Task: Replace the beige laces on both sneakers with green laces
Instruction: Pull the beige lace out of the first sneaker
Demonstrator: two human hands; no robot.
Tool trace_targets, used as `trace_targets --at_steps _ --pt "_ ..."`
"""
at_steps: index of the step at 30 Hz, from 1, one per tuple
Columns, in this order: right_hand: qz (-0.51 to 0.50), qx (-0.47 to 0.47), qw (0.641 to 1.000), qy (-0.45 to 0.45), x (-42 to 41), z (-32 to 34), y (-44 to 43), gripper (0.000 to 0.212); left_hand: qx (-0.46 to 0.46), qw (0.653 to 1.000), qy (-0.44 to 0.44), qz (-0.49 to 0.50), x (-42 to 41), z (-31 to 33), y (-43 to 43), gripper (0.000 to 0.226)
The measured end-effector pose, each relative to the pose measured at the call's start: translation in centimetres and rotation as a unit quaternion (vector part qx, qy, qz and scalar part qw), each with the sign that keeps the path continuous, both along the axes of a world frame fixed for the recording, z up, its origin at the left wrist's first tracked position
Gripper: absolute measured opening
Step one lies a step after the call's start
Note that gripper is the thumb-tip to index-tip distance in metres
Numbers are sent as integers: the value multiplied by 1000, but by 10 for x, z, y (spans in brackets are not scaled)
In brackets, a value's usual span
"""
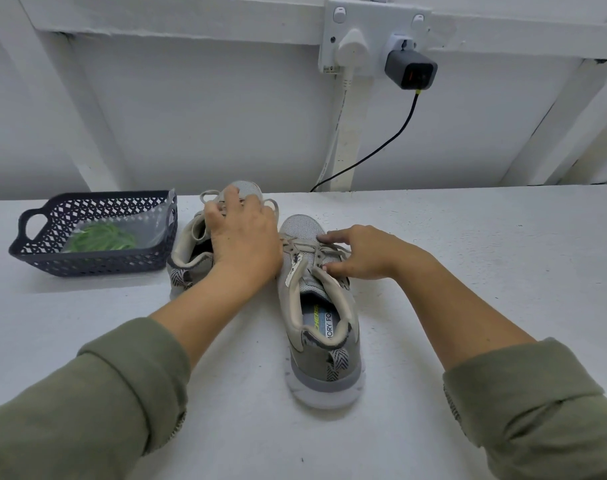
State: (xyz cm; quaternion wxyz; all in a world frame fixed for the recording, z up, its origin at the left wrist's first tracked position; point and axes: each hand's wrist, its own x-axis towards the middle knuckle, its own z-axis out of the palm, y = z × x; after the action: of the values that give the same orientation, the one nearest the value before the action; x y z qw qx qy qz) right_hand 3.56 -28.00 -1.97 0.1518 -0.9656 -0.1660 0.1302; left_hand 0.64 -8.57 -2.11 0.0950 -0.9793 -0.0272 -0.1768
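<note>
Beige laces (297, 244) are still threaded in both shoes; the green laces (101, 237) are untouched.

Head view, the only one:
- Two grey mesh sneakers sit toes-away on the white worktop (468, 258). The far sneaker (191, 251) is on the left and the near sneaker (317, 317) is just right of it, the two touching or almost.
- The left hand (243, 233) lies over the far sneaker's lacing, fingers curled down over the tongue area and thumb on its left side, gripping the shoe. Beige loops stick out past the fingers.
- The right hand (361, 252) is spread. The index finger is straight on the near sneaker's upper eyelets and the thumb sits lower on the lacing. It touches without a clear pinch.
- The green laces are inside a clear plastic bag (153, 223) in the dark basket (87, 197), on the left just beside the far sneaker.
- A black charger (411, 69) is plugged in on the far wall.

Judgement: an early stage, with unlacing not yet done.

Risks:
- Pulling a lace while the near sneaker is unheld could drag or tip it.
- Pulling a knotted bow tightens it.
- The left forearm, close to the basket, could knock it.
- Working both shoes at once could tangle the loose ends.
</note>
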Motion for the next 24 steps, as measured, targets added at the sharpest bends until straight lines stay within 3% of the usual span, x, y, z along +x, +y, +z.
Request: trace_targets --at_steps 3,8,13,19,21,24 --pt "0 34 999 7 0 4 1 50 11 996 54 -69 4 -1 6 42" --pt "-8 68 990 -124 -3 -5 14 14 -20 972 174 -155 11 4 18 37" --pt "-11 -15 990 -141 3 -14 16 19 -25 968 193 -155 12 9 16 45" --pt "11 10 990 -141 1 -7 20 19 -30 973 171 -153 12 3 15 49" --pt "-5 -51 986 -157 0 -6 24 23 -31 974 167 -153 11 3 15 49" --pt "-112 -208 960 -151 -2 -4 31 34 -29 974 163 -153 9 3 15 49"
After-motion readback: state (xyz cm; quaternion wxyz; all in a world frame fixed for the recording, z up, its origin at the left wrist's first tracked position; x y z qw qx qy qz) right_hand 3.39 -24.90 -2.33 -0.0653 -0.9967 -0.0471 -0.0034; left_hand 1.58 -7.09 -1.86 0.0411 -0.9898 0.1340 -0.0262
